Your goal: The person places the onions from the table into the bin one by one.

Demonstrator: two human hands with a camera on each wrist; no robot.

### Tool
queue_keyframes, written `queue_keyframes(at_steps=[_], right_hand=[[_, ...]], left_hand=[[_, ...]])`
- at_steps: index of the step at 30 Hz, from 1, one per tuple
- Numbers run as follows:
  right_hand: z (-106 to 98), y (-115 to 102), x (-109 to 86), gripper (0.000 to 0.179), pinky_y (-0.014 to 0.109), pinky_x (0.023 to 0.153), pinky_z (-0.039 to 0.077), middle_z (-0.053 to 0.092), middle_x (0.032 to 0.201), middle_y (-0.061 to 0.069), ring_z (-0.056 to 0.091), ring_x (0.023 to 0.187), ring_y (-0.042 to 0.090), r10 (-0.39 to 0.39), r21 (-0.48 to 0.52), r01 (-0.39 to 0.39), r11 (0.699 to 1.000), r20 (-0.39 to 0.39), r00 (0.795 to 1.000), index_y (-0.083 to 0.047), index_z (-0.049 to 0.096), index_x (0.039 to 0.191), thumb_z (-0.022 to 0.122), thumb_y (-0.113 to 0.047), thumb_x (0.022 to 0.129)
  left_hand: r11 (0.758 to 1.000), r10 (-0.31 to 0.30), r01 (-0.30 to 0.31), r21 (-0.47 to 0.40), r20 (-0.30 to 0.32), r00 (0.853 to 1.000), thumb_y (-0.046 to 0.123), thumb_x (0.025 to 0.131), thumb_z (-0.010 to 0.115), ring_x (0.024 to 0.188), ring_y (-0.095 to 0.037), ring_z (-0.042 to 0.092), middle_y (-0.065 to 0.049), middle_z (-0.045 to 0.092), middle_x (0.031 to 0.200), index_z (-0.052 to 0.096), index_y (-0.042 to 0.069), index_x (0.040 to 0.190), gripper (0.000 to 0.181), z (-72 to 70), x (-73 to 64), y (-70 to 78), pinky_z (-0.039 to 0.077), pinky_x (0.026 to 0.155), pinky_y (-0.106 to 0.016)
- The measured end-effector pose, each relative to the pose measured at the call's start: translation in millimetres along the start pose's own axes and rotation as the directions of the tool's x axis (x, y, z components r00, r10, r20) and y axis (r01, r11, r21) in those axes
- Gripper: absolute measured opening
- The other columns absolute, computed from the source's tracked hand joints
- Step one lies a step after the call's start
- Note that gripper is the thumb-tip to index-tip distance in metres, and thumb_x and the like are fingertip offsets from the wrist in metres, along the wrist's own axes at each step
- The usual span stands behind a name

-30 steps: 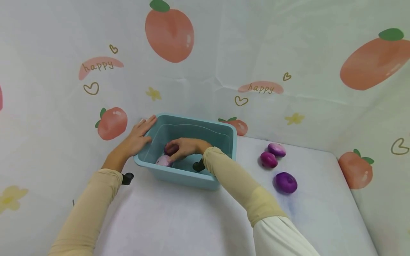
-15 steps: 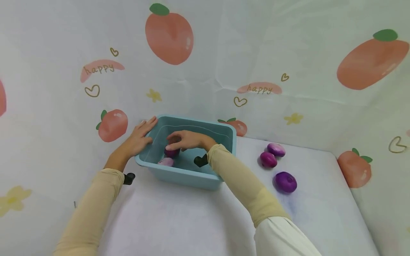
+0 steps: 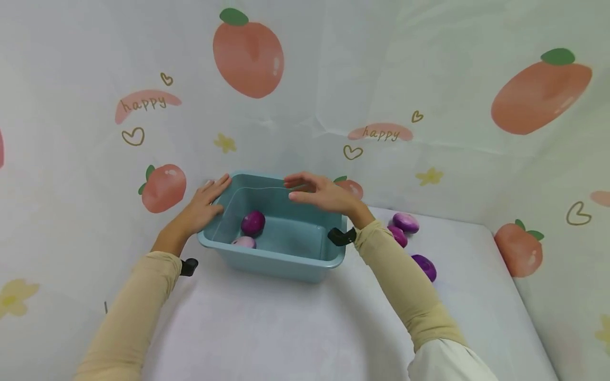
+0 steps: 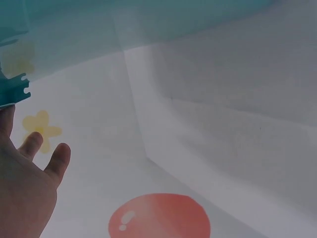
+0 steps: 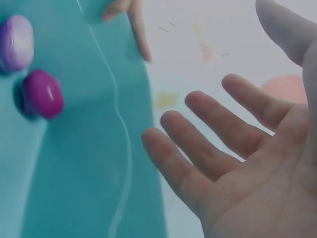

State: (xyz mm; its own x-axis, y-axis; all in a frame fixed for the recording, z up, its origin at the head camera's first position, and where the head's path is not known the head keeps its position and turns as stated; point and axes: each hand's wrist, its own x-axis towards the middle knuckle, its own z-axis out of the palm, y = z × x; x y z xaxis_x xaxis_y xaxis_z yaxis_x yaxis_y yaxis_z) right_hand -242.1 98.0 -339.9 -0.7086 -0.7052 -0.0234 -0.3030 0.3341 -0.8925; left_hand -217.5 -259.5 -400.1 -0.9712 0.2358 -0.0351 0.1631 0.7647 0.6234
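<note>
A blue-green plastic bin [image 3: 281, 257] stands on the white table, with two smooth rounded pieces at its left end. One is a magenta egg-shaped piece [image 3: 253, 223]; the pale lilac piece [image 3: 245, 242] sits beside it near the front wall. My left hand [image 3: 202, 208] rests on the bin's left rim, fingers extended over the edge. Above the bin's back right part, my right hand [image 3: 324, 193] holds nothing, its fingers spread and relaxed. In the right wrist view its palm and fingers [image 5: 218, 134] show bare, with the magenta piece off to the left.
Right of the bin lie a lilac oval piece [image 3: 406, 223], a magenta piece [image 3: 397, 236] and a round purple piece [image 3: 424, 268], the last two partly behind my right sleeve [image 3: 405, 286]. A fruit-printed cloth [image 3: 295, 127] rises behind the table.
My right hand has let go of the magenta piece, leaving it on the bin's floor, and has lifted up and to the right. The left hand stays on the rim.
</note>
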Motion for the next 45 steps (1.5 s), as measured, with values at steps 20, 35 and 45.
queue_keyframes(at_steps=[20, 35, 45], right_hand=[[-83, 67, -180.2, 0.054, 0.026, 0.108, 0.045, 0.054, 0.152, 0.012, 0.054, 0.139, 0.034, 0.193, -0.169, -0.271, 0.948, -0.374, 0.907, -0.013, 0.049, 0.149, 0.060, -0.036, 0.102], [-61, 133, -257.0, 0.069, 0.062, 0.110, 0.043, 0.049, 0.153, 0.025, 0.050, 0.138, 0.049, 0.328, -0.201, -0.456, 0.867, -0.458, 0.826, -0.002, 0.043, 0.151, 0.062, -0.043, 0.099], [-47, 164, -274.2, 0.079, 0.070, 0.110, 0.038, 0.041, 0.158, 0.026, 0.039, 0.143, 0.052, 0.413, -0.136, -0.513, 0.848, -0.437, 0.799, -0.004, 0.038, 0.155, 0.067, -0.045, 0.095]], left_hand=[[1.000, 0.010, -0.010, -0.015, -0.006, 1.000, 0.009, 0.091, 0.044, 0.160, -0.043, -0.002, 0.005, 0.008, 0.174, 0.017, 0.027, 0.165, 0.080, 0.4, 1.1, 0.4, 0.009, 0.117, -0.079], [1.000, -0.005, 0.005, -0.013, -0.010, 1.000, 0.010, 0.091, 0.044, 0.160, -0.042, -0.002, 0.008, 0.008, 0.174, 0.016, 0.033, 0.164, 0.081, -2.0, 2.4, 3.4, 0.012, 0.116, -0.080], [1.000, -0.005, 0.005, -0.008, -0.002, 1.000, 0.010, 0.092, 0.044, 0.160, -0.043, -0.002, 0.006, 0.007, 0.174, 0.017, 0.027, 0.165, 0.080, 0.7, -0.7, 2.9, 0.015, 0.115, -0.080]])
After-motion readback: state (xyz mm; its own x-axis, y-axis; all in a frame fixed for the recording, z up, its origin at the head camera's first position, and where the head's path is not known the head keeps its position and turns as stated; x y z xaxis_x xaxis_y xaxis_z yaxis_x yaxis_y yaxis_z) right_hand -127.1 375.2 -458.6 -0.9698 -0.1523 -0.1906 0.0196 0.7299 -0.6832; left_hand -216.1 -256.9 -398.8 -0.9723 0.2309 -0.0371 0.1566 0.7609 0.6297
